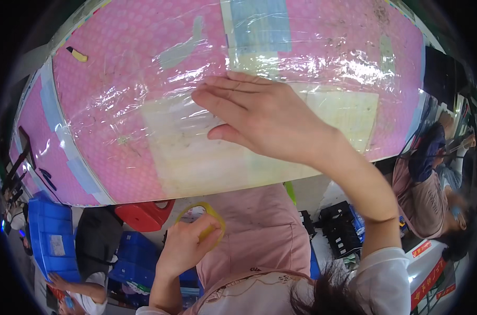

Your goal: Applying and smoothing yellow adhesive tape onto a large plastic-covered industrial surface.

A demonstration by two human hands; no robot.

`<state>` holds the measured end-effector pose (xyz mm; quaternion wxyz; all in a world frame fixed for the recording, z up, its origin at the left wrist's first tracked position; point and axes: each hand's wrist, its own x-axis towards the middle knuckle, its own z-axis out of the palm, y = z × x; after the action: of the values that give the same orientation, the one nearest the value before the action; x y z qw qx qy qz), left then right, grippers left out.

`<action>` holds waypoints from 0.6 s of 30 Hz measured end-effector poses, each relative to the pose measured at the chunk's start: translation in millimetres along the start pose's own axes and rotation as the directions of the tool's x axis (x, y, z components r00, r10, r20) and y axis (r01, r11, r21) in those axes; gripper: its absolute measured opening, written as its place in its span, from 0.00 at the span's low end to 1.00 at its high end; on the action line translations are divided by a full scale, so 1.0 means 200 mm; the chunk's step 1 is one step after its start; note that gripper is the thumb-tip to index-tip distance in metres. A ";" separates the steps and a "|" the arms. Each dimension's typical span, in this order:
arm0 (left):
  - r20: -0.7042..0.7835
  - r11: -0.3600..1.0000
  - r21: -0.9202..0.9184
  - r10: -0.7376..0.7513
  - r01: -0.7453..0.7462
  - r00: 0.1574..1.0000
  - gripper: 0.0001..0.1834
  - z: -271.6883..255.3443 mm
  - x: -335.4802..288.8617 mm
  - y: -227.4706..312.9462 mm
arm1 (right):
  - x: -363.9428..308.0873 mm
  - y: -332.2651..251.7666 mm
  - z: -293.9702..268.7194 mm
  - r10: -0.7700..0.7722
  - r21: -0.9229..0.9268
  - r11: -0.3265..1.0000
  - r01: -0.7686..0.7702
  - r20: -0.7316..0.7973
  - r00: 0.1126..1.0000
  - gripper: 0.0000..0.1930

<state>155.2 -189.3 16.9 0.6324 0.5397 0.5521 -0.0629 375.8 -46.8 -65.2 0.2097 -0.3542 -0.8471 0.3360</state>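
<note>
My left hand [188, 244] is closed around a roll of yellow tape [217, 210], below the front edge of the table. Across the tabletop, my right hand [257, 113] reaches with its fingers stretched out and pointing left. It lies on or just over the shiny clear film of the pink table [102, 105], where the pink meets a pale yellowish sheet [191, 157]. Nothing shows in my right hand.
A yellow box cutter [77, 54] lies at the table's far left. Below the table's edge are a red stool [144, 214], a blue bin [52, 236] and black trays [341, 228]. One person [425, 184] is at the right, another [88, 296] at the lower left.
</note>
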 end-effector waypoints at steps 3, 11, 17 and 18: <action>-0.012 1.000 -0.011 -0.026 0.026 1.000 0.05 0.03 0.04 0.08 | -0.06 0.16 -0.14 -0.061 0.056 0.997 0.053 0.151 0.987 0.28; 0.015 0.997 -0.043 -0.058 0.058 0.998 0.05 0.09 0.15 0.21 | -0.32 0.27 -0.40 0.025 -0.184 0.982 0.032 0.300 0.954 0.37; 0.006 0.994 -0.106 -0.036 0.037 0.999 0.05 0.14 0.16 0.24 | -0.48 0.15 -0.36 0.242 -0.125 0.968 -0.218 0.230 0.943 0.42; 0.009 0.993 -0.109 -0.039 0.040 0.999 0.05 0.15 0.16 0.25 | -0.46 0.12 -0.33 0.296 -0.061 0.955 -0.289 0.193 0.936 0.43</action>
<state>219.7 -174.9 17.0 0.6614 0.4933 0.5630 -0.0470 486.3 -73.9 -48.9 0.0656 -0.4438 -0.8070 0.3841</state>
